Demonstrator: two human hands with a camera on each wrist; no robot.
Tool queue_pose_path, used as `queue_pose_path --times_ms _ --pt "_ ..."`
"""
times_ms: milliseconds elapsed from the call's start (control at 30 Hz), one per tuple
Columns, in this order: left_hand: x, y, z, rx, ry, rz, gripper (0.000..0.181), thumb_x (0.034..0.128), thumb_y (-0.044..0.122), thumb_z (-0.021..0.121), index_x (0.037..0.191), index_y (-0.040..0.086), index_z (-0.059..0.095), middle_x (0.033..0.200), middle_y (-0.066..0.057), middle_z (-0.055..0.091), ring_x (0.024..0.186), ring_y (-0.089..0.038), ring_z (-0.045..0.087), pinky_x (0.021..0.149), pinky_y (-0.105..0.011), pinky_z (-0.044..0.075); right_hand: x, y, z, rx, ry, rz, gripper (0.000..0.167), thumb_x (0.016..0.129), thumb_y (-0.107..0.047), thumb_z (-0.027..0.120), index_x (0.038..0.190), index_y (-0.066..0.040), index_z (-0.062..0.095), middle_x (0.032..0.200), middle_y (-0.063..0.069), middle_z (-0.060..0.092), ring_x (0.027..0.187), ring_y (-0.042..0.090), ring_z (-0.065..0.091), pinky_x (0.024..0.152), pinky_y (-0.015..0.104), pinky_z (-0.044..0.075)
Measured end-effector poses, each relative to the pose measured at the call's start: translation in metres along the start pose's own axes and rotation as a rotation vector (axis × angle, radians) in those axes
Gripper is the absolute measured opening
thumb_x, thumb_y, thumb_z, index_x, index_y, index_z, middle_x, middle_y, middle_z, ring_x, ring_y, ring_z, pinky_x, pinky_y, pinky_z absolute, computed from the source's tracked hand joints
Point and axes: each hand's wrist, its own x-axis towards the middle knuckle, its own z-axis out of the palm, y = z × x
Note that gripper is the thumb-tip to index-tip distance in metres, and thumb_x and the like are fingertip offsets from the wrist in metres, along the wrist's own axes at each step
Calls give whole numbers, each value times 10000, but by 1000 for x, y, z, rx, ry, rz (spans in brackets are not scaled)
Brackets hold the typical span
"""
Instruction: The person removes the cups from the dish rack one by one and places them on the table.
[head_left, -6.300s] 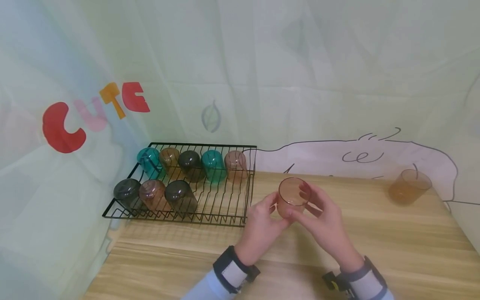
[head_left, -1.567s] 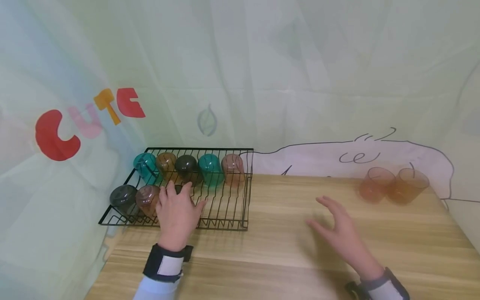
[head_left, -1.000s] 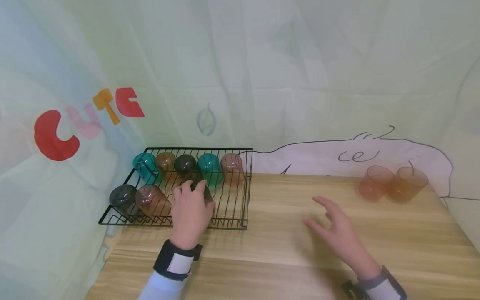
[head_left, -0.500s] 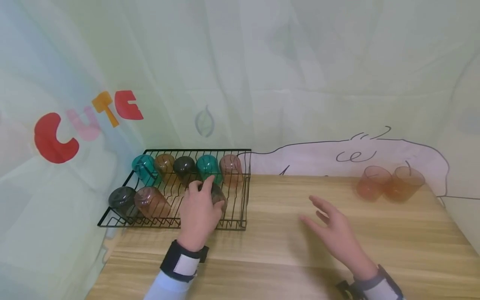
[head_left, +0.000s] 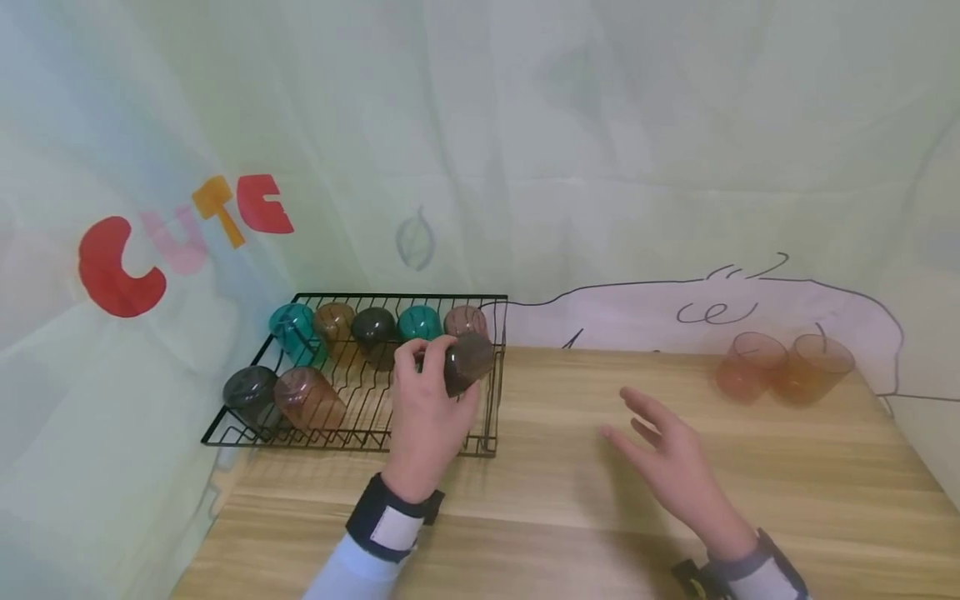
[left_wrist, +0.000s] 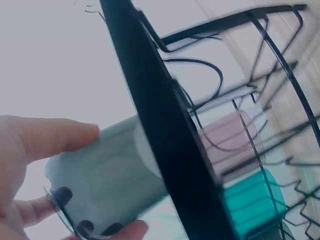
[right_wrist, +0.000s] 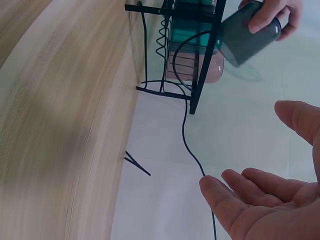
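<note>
My left hand [head_left: 429, 421] grips a dark grey see-through glass [head_left: 471, 362] above the right part of a black wire rack [head_left: 450, 454]. The glass is tilted, its base toward the upper right; the left wrist view shows the thumb and fingertips around the grey glass [left_wrist: 110, 170]. Over the wooden table, right of the rack, my right hand [head_left: 675, 467] hovers with fingers apart and nothing in it. Upside-down glasses stand in the rack: a grey one [head_left: 251, 396] and a pink one [head_left: 306, 398] in front, several behind, including a teal glass [head_left: 296, 333].
At the table's back right, a pinkish-orange glass [head_left: 750, 367] and an amber glass [head_left: 816, 371] stand side by side, mouths up. A printed cloth [head_left: 600, 167] hangs behind the table [head_left: 570, 517] and along its left.
A pinkish-orange glass, earlier between both hands, now stands beside the amber one. My left hand has taken the dark grey glass from the rack's front row, moving it right and up, tilting it.
</note>
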Motion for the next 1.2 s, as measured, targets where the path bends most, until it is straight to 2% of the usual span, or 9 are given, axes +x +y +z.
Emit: queue_pose_path --times_ms 167,300,367,567,667,867,1000,1200 --pt "-4 14 6 -32 19 49 651 690 262 816 1251 159 500 1207 -103 432 984 -284 619 740 -372 580 -1 -2 2 18 -17 5 693 847 -421 649 1391 -70 403 1438 120 430 1307 273 439 1008 357 435" --pt "-8 25 10 -49 41 114 638 689 316 816 1237 147 536 1210 -88 497 981 -241 630 791 -368 574 -1 -5 5 30 -25 2 703 839 -449 644 1383 -67 414 1428 128 440 1305 275 442 1008 365 436" --pt "-9 31 13 -86 38 129 641 686 338 818 1236 150 547 1208 -74 522 1021 -217 614 827 -361 564 0 -6 6 33 -28 0 694 839 -450 644 1378 -72 422 1425 126 446 1303 271 444 1011 369 435" --pt "-10 45 20 -245 -14 102 617 702 368 802 1231 177 548 1208 -6 537 1080 -136 576 888 -274 530 5 -8 8 28 -25 -3 594 863 -467 606 1343 -142 477 1357 51 531 1250 212 509 993 367 462" --pt "-11 50 22 -291 -34 92 613 708 374 795 1226 175 535 1222 14 519 1102 -112 553 910 -258 515 9 -10 10 33 -48 4 556 879 -497 566 1322 -166 503 1311 23 572 1207 183 548 975 363 482" --pt "-17 57 27 -363 -65 82 615 705 370 795 1204 161 502 1213 44 524 1096 -71 541 899 -223 508 14 -15 14 88 -106 16 536 919 -503 493 1317 -145 518 1321 26 568 1217 208 541 996 447 460" --pt "-20 62 29 -384 -93 70 622 710 384 788 1207 165 485 1172 71 542 1048 -53 564 854 -203 521 18 -17 15 158 -118 10 526 935 -476 482 1311 -111 521 1290 30 593 1197 195 557 994 429 466" --pt "-22 65 30 -367 -109 63 624 715 380 785 1209 163 471 1187 73 516 1071 -68 545 888 -214 512 21 -18 14 200 -113 34 569 946 -471 462 1334 -56 482 1257 88 612 1146 194 596 968 351 492"
